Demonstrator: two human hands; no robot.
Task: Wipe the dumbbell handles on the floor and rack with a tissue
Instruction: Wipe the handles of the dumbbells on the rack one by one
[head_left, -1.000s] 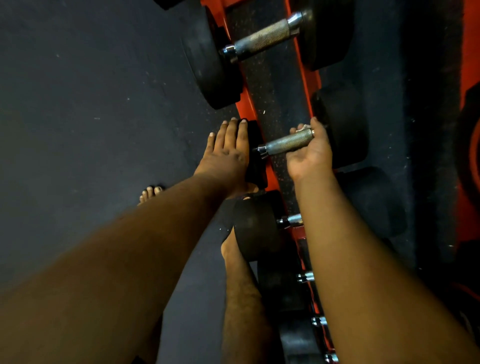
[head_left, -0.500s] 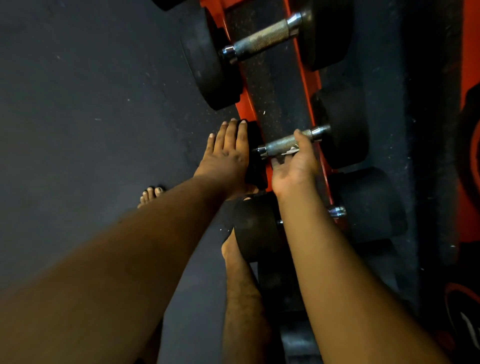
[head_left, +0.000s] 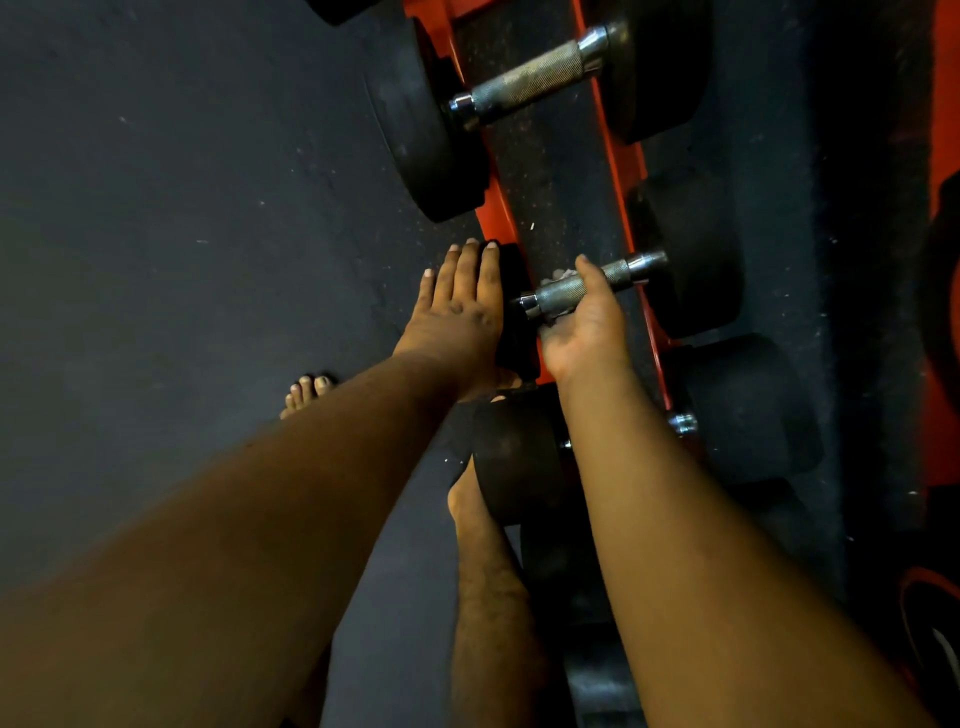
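Head view. The floor (head_left: 182, 234) was dark grey rubber matting, flecked with pale specks. Along the right ran an orange-red dumbbell rack (head_left: 626, 171) with a gritty black strip down its middle, seen from above. Light was dim; the far right edge was too dark to read.

Your bare toes (head_left: 306, 392) showed on the floor left of your left forearm; your other foot (head_left: 467, 499) sat against the rack's near side.

Task item: the middle dumbbell (head_left: 691, 260) lay across the rack, black rubber heads on either side, its knurled steel handle (head_left: 621, 270) dull grey with bright chrome collars. Your right hand (head_left: 584, 317) was wrapped around the handle from below, thumb over the top, near the left collar. A scrap of white tissue (head_left: 563, 274) showed between fingers and handle, crumpled, mostly hidden by the hand.

Your left hand (head_left: 460, 306) lay flat with straight fingers, pressed against the outer face of that dumbbell's left head (head_left: 514, 312), gripping nothing.

A larger dumbbell (head_left: 530, 83) rested further up the rack, handle bare. A nearer dumbbell (head_left: 519, 452) sat below your right forearm, its handle mostly covered by the arm.
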